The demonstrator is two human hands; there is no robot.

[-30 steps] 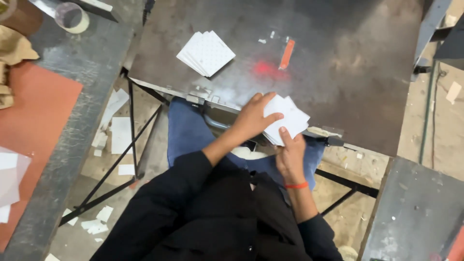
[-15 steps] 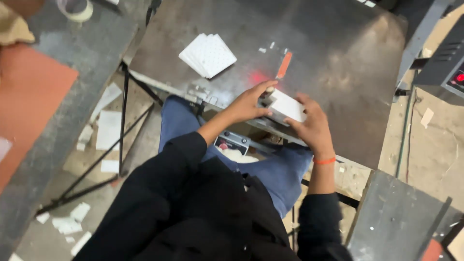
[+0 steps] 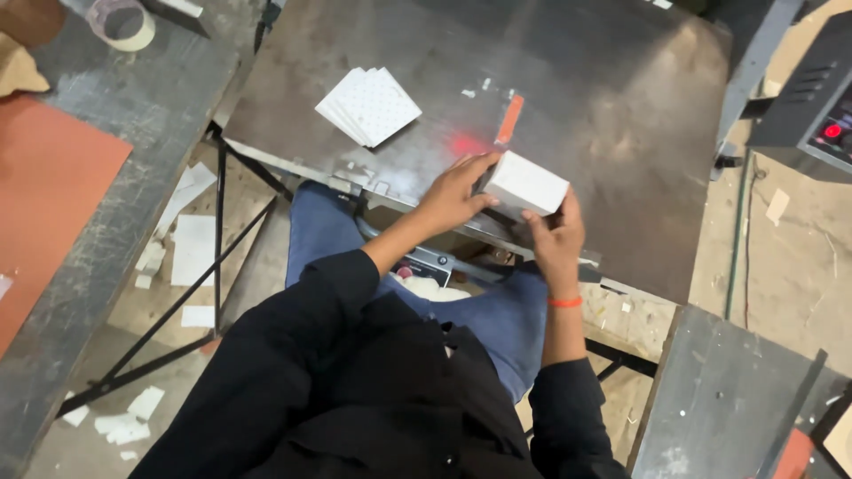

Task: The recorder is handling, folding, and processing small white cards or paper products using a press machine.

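Both of my hands hold one squared-up stack of white cards (image 3: pixel 525 184) just above the near edge of a dark metal table (image 3: pixel 621 115). My left hand (image 3: pixel 454 193) grips the stack's left end. My right hand (image 3: pixel 556 235) grips it from below and the near side, with an orange band on that wrist. A second fanned stack of white dotted cards (image 3: pixel 368 105) lies on the table to the upper left. A red light spot (image 3: pixel 465 145) glows on the metal just beyond my left hand, next to an orange strip (image 3: pixel 509 120).
A grey bench with an orange sheet (image 3: pixel 49 191) and a tape roll (image 3: pixel 122 22) runs along the left. White paper scraps (image 3: pixel 191 248) litter the floor under the table's black frame. A control box with a red light (image 3: pixel 821 106) stands at the right, a second metal surface (image 3: pixel 737 399) at lower right.
The loose white cards in my hands have been gathered into a tight block and shifted right along the table edge. My view has swung slightly.
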